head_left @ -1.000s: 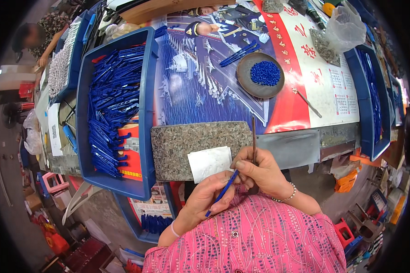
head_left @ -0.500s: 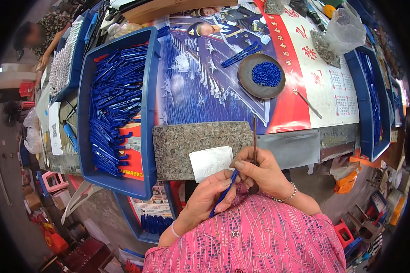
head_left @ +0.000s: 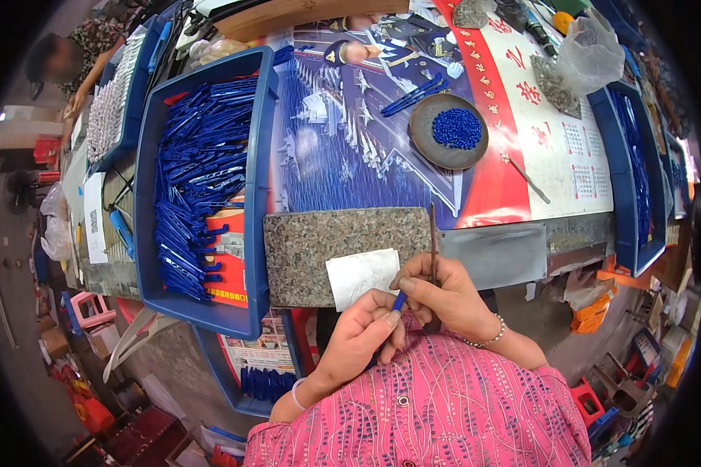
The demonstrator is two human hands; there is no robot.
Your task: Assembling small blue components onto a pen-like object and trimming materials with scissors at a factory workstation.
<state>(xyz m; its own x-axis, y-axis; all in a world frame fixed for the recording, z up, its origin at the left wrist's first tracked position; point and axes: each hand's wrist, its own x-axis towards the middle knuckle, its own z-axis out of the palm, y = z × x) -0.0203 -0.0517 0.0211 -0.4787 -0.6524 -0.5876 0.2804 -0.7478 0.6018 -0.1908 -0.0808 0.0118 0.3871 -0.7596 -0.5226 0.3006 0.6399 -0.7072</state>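
My left hand (head_left: 362,331) pinches a small blue plastic piece (head_left: 398,300) between thumb and fingertips, close to my chest, just below the near edge of the granite slab (head_left: 327,249). My right hand (head_left: 444,292) is closed around a thin dark rod (head_left: 433,237) that stands nearly upright, its upper end over the slab. The 2 hands touch at the fingertips, right where the blue piece meets the rod.

What worries me: the piece is mostly hidden by my fingers, so I judge the grip is shallow, and a little sideways push from the rod could flick it out into my lap or onto the floor. The rod could also skid off the piece and jab my left fingertips. The white paper (head_left: 361,276) hangs partly past the slab's edge and a nudge of my wrist might knock it off.

The big blue tray (head_left: 261,194) to my left is heaped with long blue plastic parts (head_left: 199,171). The round dark dish (head_left: 424,144) further out on the table holds a pile of small blue bits (head_left: 456,128). Another blue tray (head_left: 619,194) at my right also holds blue parts, though I cannot tell what kind.
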